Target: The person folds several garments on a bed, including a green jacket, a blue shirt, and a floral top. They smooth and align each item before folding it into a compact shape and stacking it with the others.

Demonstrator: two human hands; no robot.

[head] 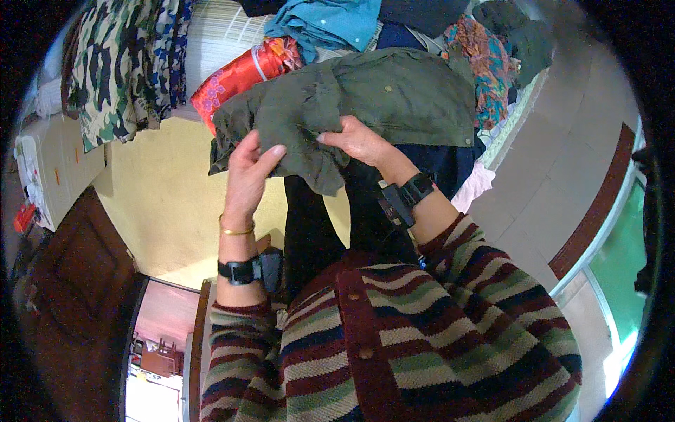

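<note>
An olive-green garment point(406, 97) with small metal snaps or buttons lies spread in front of me, its near part raised in my hands. My left hand point(248, 171) pinches the cloth near its left end, thumb on top. Further right, my right hand point(358, 141) grips a fold of the same garment between thumb and fingers. A loose flap of the cloth hangs down between the two hands. The fingertips under the fabric are hidden.
Behind the garment lie a red floral satin roll point(248, 68) and a folded teal cloth point(329, 24). Camouflage garments point(113, 68) are piled at the far left, beside a cardboard box point(66, 163). Patterned orange-and-teal fabric point(482, 68) and dark clothes point(437, 161) lie on the right.
</note>
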